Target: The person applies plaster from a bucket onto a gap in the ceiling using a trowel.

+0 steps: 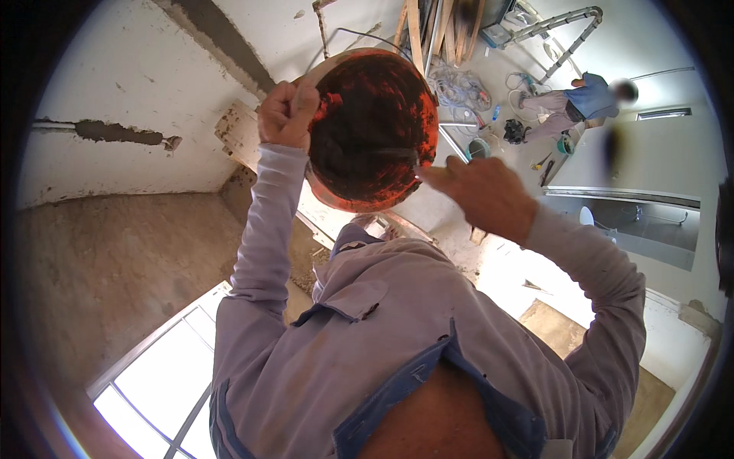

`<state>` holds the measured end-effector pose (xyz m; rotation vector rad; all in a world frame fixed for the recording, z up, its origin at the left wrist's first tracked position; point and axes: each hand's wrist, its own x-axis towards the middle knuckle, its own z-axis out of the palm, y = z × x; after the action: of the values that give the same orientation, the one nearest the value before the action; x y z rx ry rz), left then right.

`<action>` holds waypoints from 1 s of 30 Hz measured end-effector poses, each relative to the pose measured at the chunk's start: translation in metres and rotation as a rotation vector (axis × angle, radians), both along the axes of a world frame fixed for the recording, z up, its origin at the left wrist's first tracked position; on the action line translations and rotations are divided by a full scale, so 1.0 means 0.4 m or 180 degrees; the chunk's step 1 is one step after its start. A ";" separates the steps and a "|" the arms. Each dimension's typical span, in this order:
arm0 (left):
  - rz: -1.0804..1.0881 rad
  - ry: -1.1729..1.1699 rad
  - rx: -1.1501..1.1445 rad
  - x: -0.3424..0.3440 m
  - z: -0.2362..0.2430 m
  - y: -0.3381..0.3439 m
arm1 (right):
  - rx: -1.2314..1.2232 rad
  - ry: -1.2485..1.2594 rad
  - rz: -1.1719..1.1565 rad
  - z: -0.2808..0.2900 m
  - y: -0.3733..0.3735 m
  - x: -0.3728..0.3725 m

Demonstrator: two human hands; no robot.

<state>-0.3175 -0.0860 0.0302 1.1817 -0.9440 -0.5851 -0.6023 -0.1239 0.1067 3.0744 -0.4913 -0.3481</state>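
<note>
I hold a round orange pan [371, 130] up in front of me, its inside smeared with dark residue. My left hand [287, 115] is clenched on its left rim, next to a thin wire handle that arcs over the top. On the right rim my right hand [478, 191] grips with its fingertips. Both arms are raised in lilac sleeves, and my shirt front [367, 344] fills the lower middle of the view.
Another person [589, 103] crouches on the floor at the upper right, near a metal ladder [562, 30], loose cables [459, 88] and leaning wooden planks [428, 30]. A plastered wall with a chased groove [115, 131] stands on the left. A bright window [160, 382] sits at the lower left.
</note>
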 end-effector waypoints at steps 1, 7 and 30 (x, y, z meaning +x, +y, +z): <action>0.0003 0.0046 -0.0021 0.006 -0.007 0.011 | 0.0049 0.0033 -0.0141 0.047 -0.008 -0.004; -0.0294 0.0311 -0.0070 -0.039 -0.015 0.050 | 0.0461 -0.0650 -0.0574 -0.002 0.027 -0.009; 0.0745 0.0017 -0.0188 -0.076 -0.106 0.106 | -0.0085 -0.0105 -0.0159 -0.038 -0.108 0.020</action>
<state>-0.3480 -0.0435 -0.0123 1.2163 -0.7992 -0.3702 -0.5945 -0.1670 0.0915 3.0510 -0.5699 -0.2898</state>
